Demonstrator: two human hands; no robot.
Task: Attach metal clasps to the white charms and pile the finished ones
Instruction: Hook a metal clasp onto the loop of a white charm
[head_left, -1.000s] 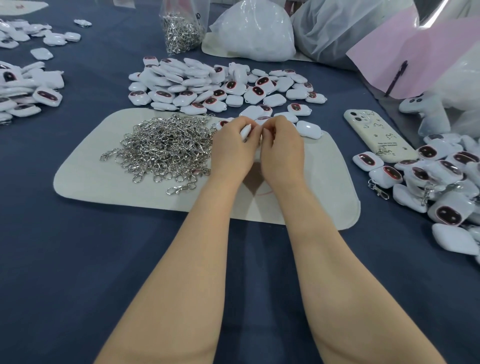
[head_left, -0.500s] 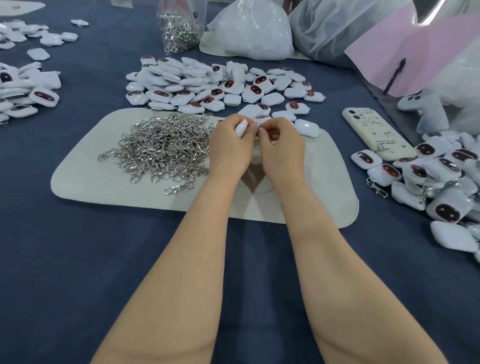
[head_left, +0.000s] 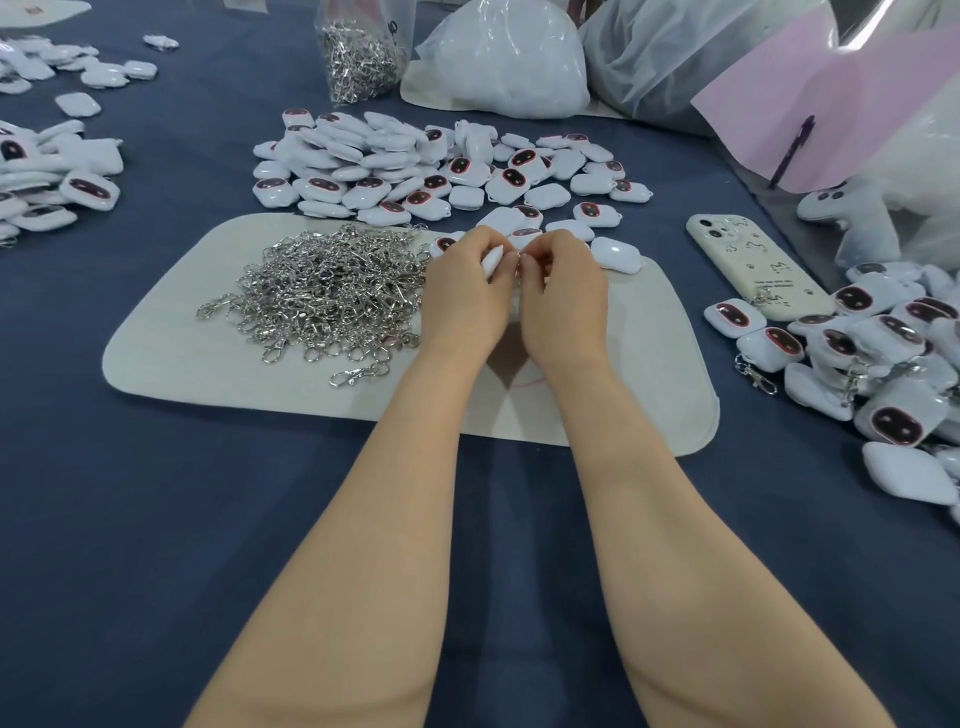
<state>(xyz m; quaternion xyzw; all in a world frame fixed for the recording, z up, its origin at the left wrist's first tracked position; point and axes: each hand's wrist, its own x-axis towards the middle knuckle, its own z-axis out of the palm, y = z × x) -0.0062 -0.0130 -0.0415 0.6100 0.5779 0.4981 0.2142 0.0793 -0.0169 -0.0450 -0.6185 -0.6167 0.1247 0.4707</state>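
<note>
Tabletop: covered in dark blue cloth; a pale mat is laid on it and serves as the reference for all positions.
Left hand: held over the mat's middle, fingers curled round a white charm, which is gripped edge-up.
Right hand: held just beside the left, fingertips pinched together at the charm's edge; what is pinched cannot be told.
Metal clasps: heaped on the mat's left half, touching the left hand; one loose clasp is seen at the heap's near side.
Finished pile: charms with clasps attached are piled off the mat's right end.
Phone: laid flat between the mat's far right corner and the finished pile.
Bare charms: spread along the mat's far edge, a few lying on it.
Side pile: more charms are seen well left of the mat.
Clasp bag: a clear bag is stood beyond the bare charms.
</note>
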